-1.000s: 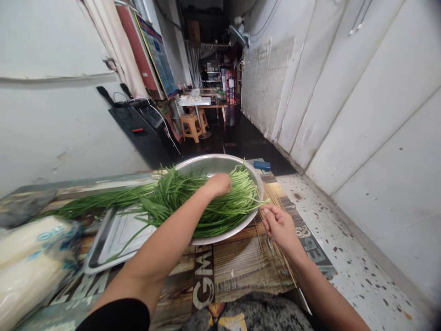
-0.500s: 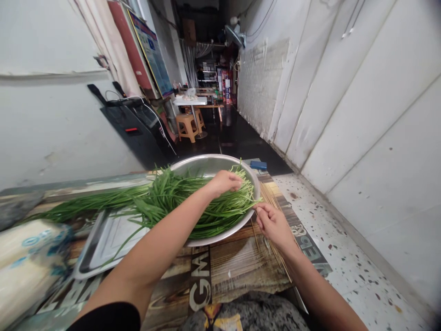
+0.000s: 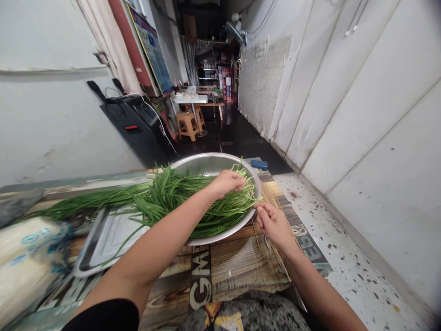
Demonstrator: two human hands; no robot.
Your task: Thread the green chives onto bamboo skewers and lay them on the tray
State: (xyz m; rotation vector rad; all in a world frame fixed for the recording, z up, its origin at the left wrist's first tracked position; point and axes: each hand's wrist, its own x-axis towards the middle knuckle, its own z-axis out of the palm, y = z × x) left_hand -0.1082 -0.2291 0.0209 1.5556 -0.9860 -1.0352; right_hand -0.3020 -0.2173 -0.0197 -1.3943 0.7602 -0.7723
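A wide metal basin (image 3: 213,158) holds a heap of garlic chives (image 3: 175,193), their pale cut ends toward the right rim. Over the stems, my left hand (image 3: 228,182) is closed, its fingertips pinched among the chive ends. At the basin's right rim, my right hand (image 3: 274,224) is closed, thumb pressed to forefinger beside a few chive ends. What lies in that pinch is too small to make out. Thin bamboo skewers (image 3: 274,195) lie on the table, partly hidden beneath my right hand and forearm.
More chives (image 3: 93,196) lie to the left, beside a metal tray (image 3: 103,248). A plastic-wrapped white bundle (image 3: 31,262) occupies the near left. Behind the basin is a blue box-like object (image 3: 259,164). The patterned tabletop (image 3: 237,271) ends at the right above a speckled floor.
My left hand has shifted very slightly to the right over the chive ends. My right hand stays at the basin rim, still pinched.
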